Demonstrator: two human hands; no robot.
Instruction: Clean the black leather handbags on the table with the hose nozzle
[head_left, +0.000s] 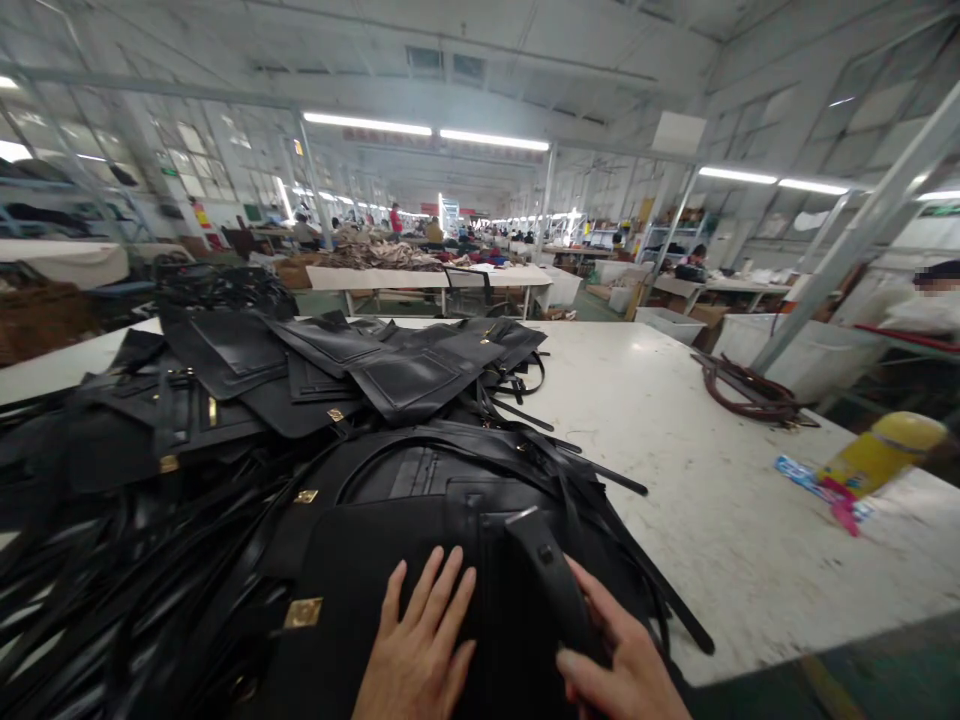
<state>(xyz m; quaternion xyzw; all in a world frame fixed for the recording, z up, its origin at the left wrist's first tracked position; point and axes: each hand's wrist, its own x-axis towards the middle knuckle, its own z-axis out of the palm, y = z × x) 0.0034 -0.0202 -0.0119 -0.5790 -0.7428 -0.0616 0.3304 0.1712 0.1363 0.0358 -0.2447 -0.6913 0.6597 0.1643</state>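
Note:
My left hand lies flat with fingers stretched out on a black leather bag panel at the near edge of the pile. My right hand grips a black leather strap that rises from the panel, thumb and fingers closed round its lower end. Small brass plates are fixed to the leather. Behind it spreads a large heap of black leather pieces and straps covering the left half of the white table.
Brown straps lie at the table's far right. A yellow bottle and a blue-pink packet lie near the right edge. A person sits at far right. Metal posts, white bins and other worktables stand behind.

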